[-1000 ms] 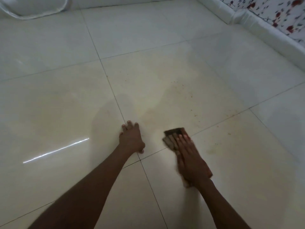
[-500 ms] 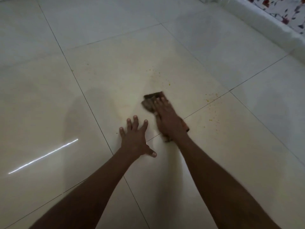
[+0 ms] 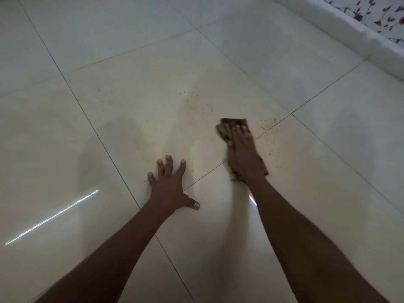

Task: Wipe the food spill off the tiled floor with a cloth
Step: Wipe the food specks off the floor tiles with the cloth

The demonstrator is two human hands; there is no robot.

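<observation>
We have both hands down on the tiled floor point(image 3: 122, 62). Our left hand point(image 3: 170, 186) is released and holds nothing: its fingers are spread and straight, palm flat on the tile, thumb stuck out toward the right hand. It sits just beside a grout line that runs under the wrist.

Our right hand point(image 3: 243, 154) lies flat on top of the cloth point(image 3: 227, 127), fingers straight and together, pressing it to the floor rather than curling round it. The cloth is a dark brownish rag; its far end pokes out past our fingertips and a strip of it shows at the heel of the hand, near the wrist. The hand and cloth are a little blurred.

The food spill point(image 3: 267, 125) shows as small yellow-orange specks. Some lie just to the right of the right hand, along and beyond the grout line there, and a looser scatter sits ahead of the cloth and to its left. A faint damp smear spreads over the tile ahead of our left hand.

Far off beyond the right hand runs a white ledge point(image 3: 341, 33) with a flowered fabric point(image 3: 380, 12) above it.
</observation>
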